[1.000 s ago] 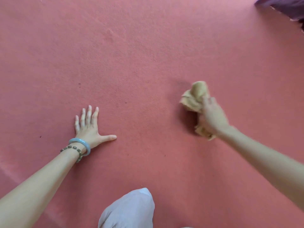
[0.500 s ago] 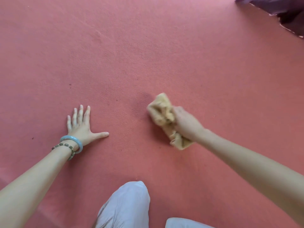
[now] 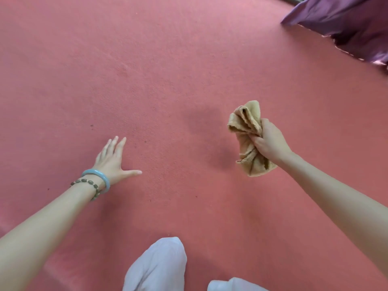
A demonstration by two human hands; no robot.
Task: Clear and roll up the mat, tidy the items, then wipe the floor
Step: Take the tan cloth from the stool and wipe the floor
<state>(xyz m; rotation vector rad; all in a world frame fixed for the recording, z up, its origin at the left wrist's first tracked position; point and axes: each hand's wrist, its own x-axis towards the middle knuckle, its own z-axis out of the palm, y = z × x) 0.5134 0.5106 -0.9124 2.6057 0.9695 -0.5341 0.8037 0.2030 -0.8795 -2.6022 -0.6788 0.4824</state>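
A crumpled tan cloth is gripped in my right hand, which holds it lifted a little off the red floor; the cloth's shadow falls on the floor to its left. My left hand lies flat on the floor at the left with its fingers straight and thumb spread, wearing a blue bangle and a bead bracelet at the wrist. Small dark specks dot the floor between the hands.
A purple fabric with a pale edge lies at the far right corner. My knees in white trousers are at the bottom middle. Red floor stretches ahead and to the left.
My right hand has swung the cloth back to the right and raised it off the floor. My left hand has stayed planted on the floor.
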